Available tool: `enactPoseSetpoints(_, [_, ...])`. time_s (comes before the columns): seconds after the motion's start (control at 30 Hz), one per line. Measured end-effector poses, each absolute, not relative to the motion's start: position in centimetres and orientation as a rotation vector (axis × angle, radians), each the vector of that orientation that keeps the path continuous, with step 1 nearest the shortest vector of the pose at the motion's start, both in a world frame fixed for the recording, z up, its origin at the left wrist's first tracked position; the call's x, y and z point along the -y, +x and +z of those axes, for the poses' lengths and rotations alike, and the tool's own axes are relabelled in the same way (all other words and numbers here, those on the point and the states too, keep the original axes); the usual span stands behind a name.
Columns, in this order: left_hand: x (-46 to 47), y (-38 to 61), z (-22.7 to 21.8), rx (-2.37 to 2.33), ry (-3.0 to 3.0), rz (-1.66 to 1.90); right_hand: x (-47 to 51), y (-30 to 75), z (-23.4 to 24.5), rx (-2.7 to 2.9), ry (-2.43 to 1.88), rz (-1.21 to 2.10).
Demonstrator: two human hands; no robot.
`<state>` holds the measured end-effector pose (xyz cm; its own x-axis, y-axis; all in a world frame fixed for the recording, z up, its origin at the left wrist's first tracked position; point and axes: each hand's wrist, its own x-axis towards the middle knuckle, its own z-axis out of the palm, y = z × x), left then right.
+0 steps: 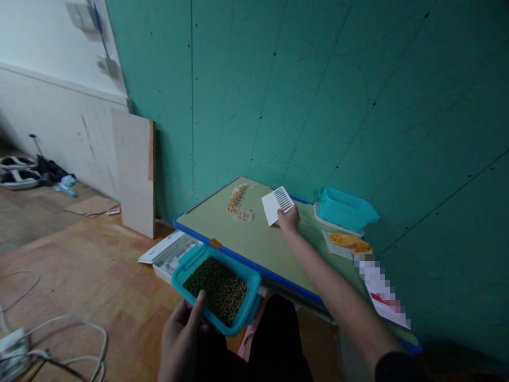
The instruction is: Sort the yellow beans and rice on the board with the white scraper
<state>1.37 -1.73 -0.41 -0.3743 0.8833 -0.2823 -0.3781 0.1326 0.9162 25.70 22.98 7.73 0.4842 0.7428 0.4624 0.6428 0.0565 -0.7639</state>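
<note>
My left hand (186, 329) grips the near left rim of a teal plastic container (254, 281), thumb over the edge. Inside are small dark green beans (209, 276) and tan beans (233, 296), lying side by side. The container hangs just off the table's front edge. Over the tabletop my right hand (289, 217) is closed on the corner of a flat white slotted scraper (271, 206), with a row of dark slots along one side. To the left of it, a curved heap of tan beans and pale grains (237, 204) lies on the table.
The pale green table (274, 246) has a blue edge and stands against a green wall. At its right are another teal container (348, 208), a clear bag with something orange (350, 242) and a blurred-out packet. An open white box (163, 270) sits beneath; cables (85, 326) lie on the floor.
</note>
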Motion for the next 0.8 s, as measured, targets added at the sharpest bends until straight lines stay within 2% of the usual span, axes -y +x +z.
enactPoseSetpoints(0.23, [1.9, 1.4, -0.2, -1.304, 0.543, 1.480, -23.3, 25.0, 7.4, 1.253, -1.556, 0.276])
enactPoseSetpoints(0.47, [1.6, 1.1, -0.1, -1.308, 0.517, 1.457, -23.6, 24.2, 6.5, 1.205, -1.557, 0.264])
enactPoseSetpoints(0.8, [2.0, 1.5, 0.9, -1.337, 0.506, 1.480, -23.7, 29.6, 6.7, 1.181, -1.562, 0.168])
